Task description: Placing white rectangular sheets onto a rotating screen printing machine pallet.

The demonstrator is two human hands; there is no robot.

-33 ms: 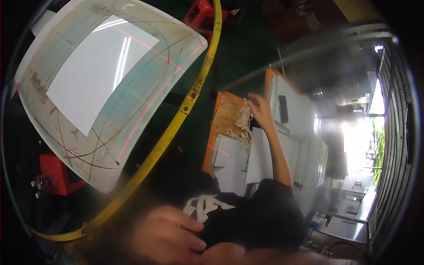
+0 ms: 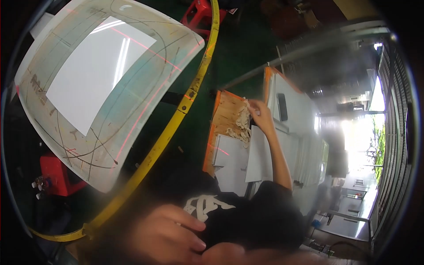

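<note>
My right arm reaches forward from a black sleeve. Its hand (image 2: pixel 260 115) is at the far edge of an orange-edged wooden tray (image 2: pixel 227 104), beside pale crumpled scraps (image 2: pixel 243 120). Thumb and fingers are drawn together there; what they hold, if anything, is too small to make out. White sheets (image 2: pixel 232 154) lie in the tray's near part. Raised close in front of my black shirt, my left hand (image 2: pixel 170 234) looks large and blurred. Its bent fingers stand apart, with nothing visible between them.
At left stands a large whitish board (image 2: pixel 145 99) with dark curved lines, bearing a white sheet (image 2: pixel 88 79) and red light lines. A yellow metal band (image 2: pixel 176 121) curves past it. Near it are a red stool (image 2: pixel 201 13) and a red box (image 2: pixel 59 174). A dark flat device (image 2: pixel 282 107) lies right.
The fingers of my right hand have come closer together at the scraps, and the hand has lowered slightly. My left hand stays nearly in place. The view has shifted a little.
</note>
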